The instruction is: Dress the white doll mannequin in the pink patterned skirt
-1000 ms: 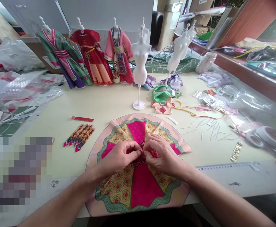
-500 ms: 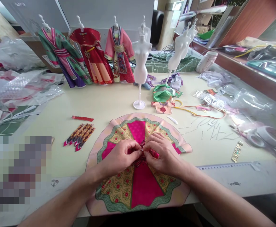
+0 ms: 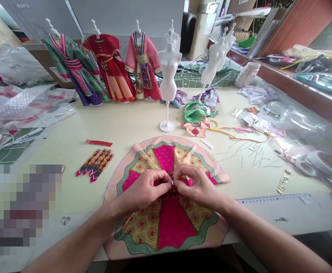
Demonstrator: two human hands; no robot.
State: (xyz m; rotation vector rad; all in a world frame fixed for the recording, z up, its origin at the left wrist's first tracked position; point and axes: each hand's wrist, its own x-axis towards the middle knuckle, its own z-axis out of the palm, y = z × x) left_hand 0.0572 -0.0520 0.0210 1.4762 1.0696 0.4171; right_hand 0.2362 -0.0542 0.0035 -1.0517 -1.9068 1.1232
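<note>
A round doll skirt (image 3: 177,227) in magenta and patterned gold panels, with a green key-pattern band and a pale pink hem, lies spread at the table's front edge. Over its middle, where dark red patterned cloth bunches up, both hands meet. Thumb and forefinger of my left hand (image 3: 151,187) are pinched at the skirt's waist. Opposite it, my right hand (image 3: 197,185) pinches the same spot, fingers curled. A tiny whitish bit shows between the fingertips, too small to name. The fingers hide most of the waist opening.
Left of the skirt lie patterned pointed strips (image 3: 96,163) and a red strip (image 3: 99,143). Behind it stand a white mannequin (image 3: 169,76) and several dressed ones. To the right are a small peach top (image 3: 196,129), silvery chains (image 3: 255,153), tape rolls (image 3: 325,168) and a ruler (image 3: 271,199).
My right hand's fingers have shifted slightly and curled more at the waist, and a bright pink bit shows beside them. My left hand stays nearly in place.
</note>
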